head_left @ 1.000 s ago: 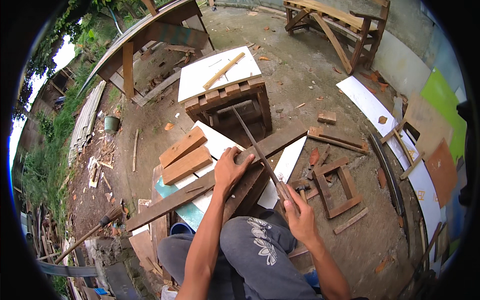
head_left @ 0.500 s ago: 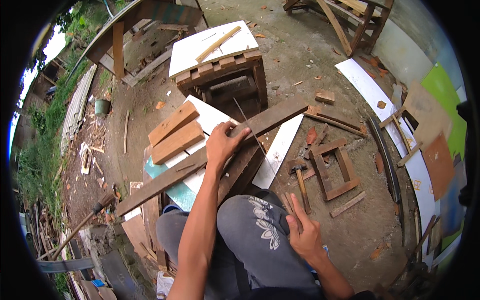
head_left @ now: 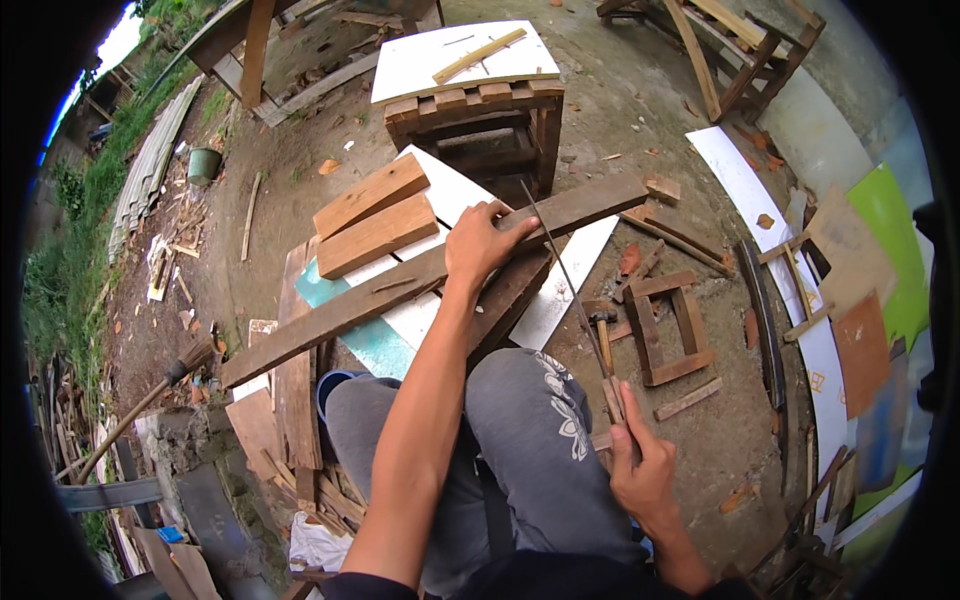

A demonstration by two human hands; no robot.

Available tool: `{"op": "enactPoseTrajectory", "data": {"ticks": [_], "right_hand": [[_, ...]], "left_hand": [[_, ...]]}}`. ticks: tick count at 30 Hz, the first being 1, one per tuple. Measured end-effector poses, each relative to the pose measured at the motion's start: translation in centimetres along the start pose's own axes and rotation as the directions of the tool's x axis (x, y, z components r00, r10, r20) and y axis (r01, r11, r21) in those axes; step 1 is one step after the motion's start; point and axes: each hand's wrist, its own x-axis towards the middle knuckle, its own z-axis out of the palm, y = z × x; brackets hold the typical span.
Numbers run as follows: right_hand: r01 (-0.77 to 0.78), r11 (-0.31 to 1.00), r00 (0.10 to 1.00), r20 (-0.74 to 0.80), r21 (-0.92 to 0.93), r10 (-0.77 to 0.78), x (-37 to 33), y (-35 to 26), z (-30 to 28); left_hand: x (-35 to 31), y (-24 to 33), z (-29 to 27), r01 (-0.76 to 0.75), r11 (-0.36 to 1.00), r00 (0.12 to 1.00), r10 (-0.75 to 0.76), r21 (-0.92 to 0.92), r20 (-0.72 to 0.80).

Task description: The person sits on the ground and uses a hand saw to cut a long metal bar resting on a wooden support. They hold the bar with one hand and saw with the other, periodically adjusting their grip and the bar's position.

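Observation:
A long dark wooden plank (head_left: 340, 320) lies slantwise across a support in front of me. My left hand (head_left: 478, 245) grips it from above, thumb along its top beside the cutting place. My right hand (head_left: 645, 472) is closed round the wooden handle (head_left: 614, 402) of a handsaw. The thin saw blade (head_left: 565, 265), seen nearly edge-on, crosses the plank just right of my left thumb. Its tip juts past the far edge. Under the plank are a dark wooden beam (head_left: 512, 305) and white boards (head_left: 456, 188). How deep the blade sits in the wood cannot be made out.
Two short brown blocks (head_left: 380, 235) lie left of my left hand. A hammer (head_left: 602, 335) and a small wooden frame (head_left: 648, 345) are on the ground at right. Beyond stands a slatted stool (head_left: 545, 130) with a white board on top. A broom (head_left: 185, 365) leans at left.
The saw has been drawn back toward me, with less of its tip past the plank. My left hand keeps its hold. The whole view has shifted somewhat.

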Motion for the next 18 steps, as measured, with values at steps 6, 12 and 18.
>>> {"op": "enactPoseTrajectory", "data": {"ticks": [6,12,18], "right_hand": [[0.011,1.0,1.0,-0.017,-0.008,-0.011,3.4,-1.2,1.4],[0.064,0.997,0.998,-0.023,-0.03,-0.065,3.5,0.1,2.4],[0.083,0.997,0.993,-0.083,0.009,-0.082,4.1,0.9,3.7]], "left_hand": [[-0.8,0.1,0.4,-0.048,0.999,0.994,0.049,0.014,-0.093],[-1.0,0.1,0.5,-0.075,0.997,0.988,0.078,0.03,-0.13],[-0.7,0.0,0.6,-0.05,0.999,0.991,0.051,0.013,-0.122]]}}
